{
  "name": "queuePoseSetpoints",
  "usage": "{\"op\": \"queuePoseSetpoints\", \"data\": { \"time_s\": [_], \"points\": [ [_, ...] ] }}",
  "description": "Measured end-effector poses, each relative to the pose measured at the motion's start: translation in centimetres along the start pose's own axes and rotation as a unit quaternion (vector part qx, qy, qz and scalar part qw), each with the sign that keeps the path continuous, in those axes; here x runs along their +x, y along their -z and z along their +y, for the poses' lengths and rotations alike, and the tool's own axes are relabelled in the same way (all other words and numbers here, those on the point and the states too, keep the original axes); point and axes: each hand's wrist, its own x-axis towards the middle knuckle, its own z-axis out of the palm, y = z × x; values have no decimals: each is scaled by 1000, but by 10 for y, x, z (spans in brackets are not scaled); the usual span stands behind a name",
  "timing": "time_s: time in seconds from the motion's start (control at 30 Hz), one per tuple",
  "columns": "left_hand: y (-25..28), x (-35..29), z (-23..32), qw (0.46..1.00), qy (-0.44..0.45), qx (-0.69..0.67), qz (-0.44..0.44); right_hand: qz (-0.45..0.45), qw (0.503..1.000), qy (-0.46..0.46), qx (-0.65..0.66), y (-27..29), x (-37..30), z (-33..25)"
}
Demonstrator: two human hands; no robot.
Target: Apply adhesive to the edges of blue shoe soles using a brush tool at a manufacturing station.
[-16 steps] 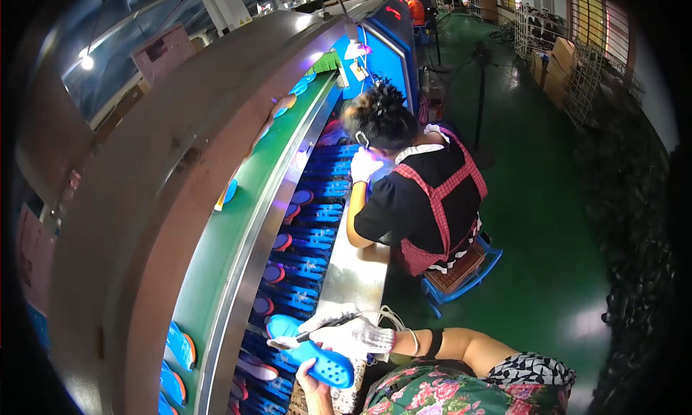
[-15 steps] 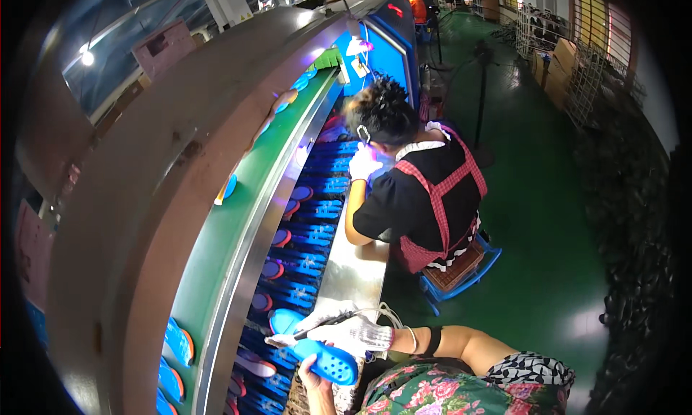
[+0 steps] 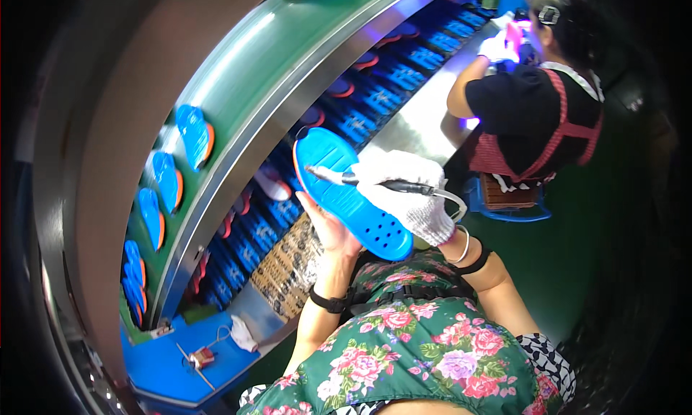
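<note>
A blue shoe sole with an orange edge and several small round holes toward its near end lies tilted in front of me. My left hand, bare, holds it from below along its left edge. My right hand, in a white knitted glove, grips a black-handled brush with a thin hose trailing from its back end. The pale brush tip rests on or just over the upper part of the sole; I cannot tell if it touches.
On the left, a green conveyor belt carries several blue soles. Beside it runs a lower rack of blue slats with shoe parts. A blue table stands lower left. A co-worker sits at the upper right.
My view has tipped down and turned, so the sole and my hands appear higher and larger. The sole and brush stay in my hands.
</note>
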Motion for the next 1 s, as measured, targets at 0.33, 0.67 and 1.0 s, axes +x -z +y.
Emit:
{"op": "queuePoseSetpoints", "data": {
  "time_s": [0.33, 0.67, 1.0],
  "points": [
    [-14, -7, -2, 970, -88, 170, 148, -128, 979, 136, -81, -22, 9, 14],
    [48, -13, 4, 983, -36, 136, 121, -132, 991, 25, -17, -26, -10, 17],
    [80, -17, 16, 979, -12, 110, 172, -133, 991, 5, -15, -24, -8, 19]
  ]
}}
